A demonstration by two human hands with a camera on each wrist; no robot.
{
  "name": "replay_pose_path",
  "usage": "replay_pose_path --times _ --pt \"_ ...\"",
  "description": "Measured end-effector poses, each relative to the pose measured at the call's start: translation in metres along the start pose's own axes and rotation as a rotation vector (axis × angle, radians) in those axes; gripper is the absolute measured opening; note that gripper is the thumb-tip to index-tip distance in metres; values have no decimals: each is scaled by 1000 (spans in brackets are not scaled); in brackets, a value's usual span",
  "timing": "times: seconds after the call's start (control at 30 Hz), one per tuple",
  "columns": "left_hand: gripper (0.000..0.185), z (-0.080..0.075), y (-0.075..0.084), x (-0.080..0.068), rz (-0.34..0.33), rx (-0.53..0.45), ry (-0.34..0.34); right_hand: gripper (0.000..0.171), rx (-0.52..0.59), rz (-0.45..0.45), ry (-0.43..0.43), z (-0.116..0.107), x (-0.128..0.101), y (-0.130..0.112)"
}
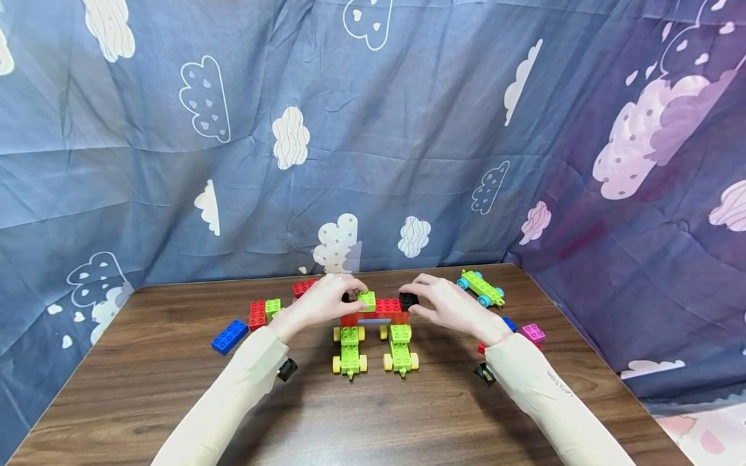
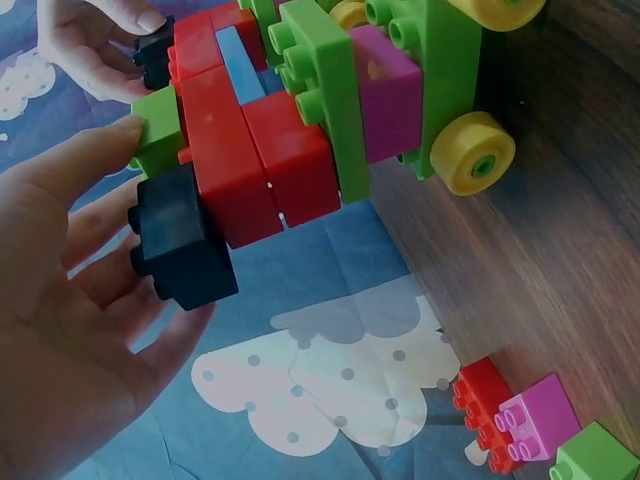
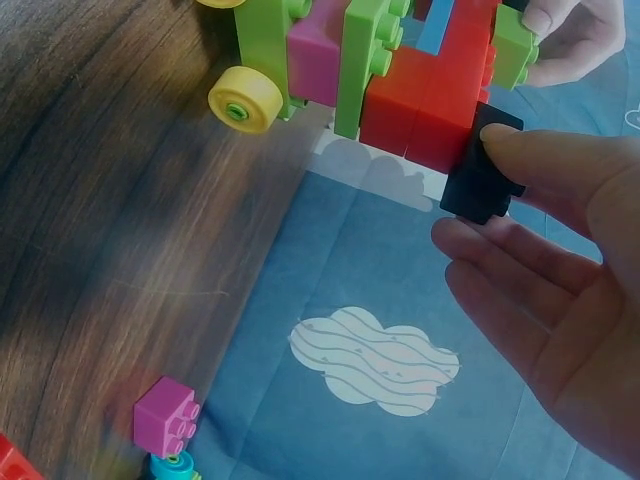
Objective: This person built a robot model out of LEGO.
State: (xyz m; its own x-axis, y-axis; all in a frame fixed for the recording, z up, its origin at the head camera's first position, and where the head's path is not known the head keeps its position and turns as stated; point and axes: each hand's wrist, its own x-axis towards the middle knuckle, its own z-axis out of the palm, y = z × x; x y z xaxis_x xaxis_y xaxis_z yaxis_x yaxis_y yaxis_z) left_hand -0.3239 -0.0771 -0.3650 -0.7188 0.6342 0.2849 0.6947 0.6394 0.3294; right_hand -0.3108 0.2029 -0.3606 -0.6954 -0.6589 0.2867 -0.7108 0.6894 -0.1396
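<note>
Cream sleeves (image 1: pixel 233 401) reach over the wooden table (image 1: pixel 146 401) to a brick build (image 1: pixel 375 309) resting across two green wheeled chassis (image 1: pixel 348 349) near the far edge. At its left end the left hand (image 1: pixel 317 303) pinches a green brick (image 1: pixel 366 299) with the thumb, its other fingers loosely spread beside a black brick (image 2: pixel 180 240). At the right end the right hand (image 1: pixel 451 305) pinches another black brick (image 1: pixel 408 300) against the red bricks (image 3: pixel 430 100). The build's long axis runs left to right between both hands, each equally near. Loose bricks lie around.
</note>
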Motion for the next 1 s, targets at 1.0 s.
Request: replay_pose_path --times 1.0 --pt "31 5 3 -7 -46 40 34 37 -13 -3 -8 -1 1 -2"
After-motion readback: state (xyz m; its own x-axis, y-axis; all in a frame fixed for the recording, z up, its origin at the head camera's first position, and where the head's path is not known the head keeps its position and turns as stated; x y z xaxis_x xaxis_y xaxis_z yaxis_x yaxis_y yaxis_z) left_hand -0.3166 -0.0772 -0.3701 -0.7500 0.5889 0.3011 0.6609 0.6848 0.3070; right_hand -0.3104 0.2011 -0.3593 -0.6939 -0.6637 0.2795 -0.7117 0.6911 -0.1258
